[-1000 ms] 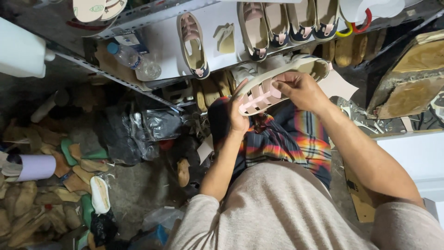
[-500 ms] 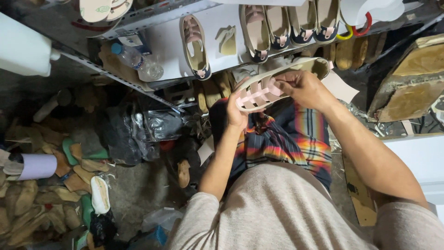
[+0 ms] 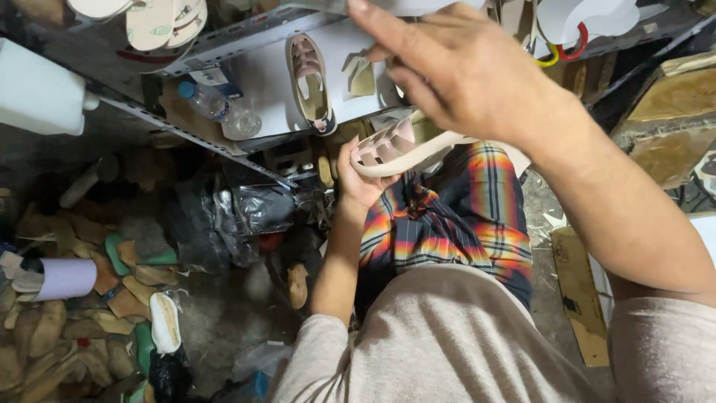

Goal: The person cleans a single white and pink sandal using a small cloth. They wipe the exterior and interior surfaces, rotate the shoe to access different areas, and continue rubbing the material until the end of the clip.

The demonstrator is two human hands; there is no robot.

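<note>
Over the lap, left hand (image 3: 356,175) grips the sandal (image 3: 395,149); right hand (image 3: 466,71) lifts off, fingers spread. Probably mid-assembly, next needs regripping.

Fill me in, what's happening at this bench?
A seated person is working on a sandal with a cream sole and pink straps. The left hand grips it from below, over the lap in plaid cloth. The right hand is raised close to the camera, fingers spread, holding nothing visible. A similar sandal lies on the white shelf beside a plastic bottle. Sole pieces litter the floor.
</note>
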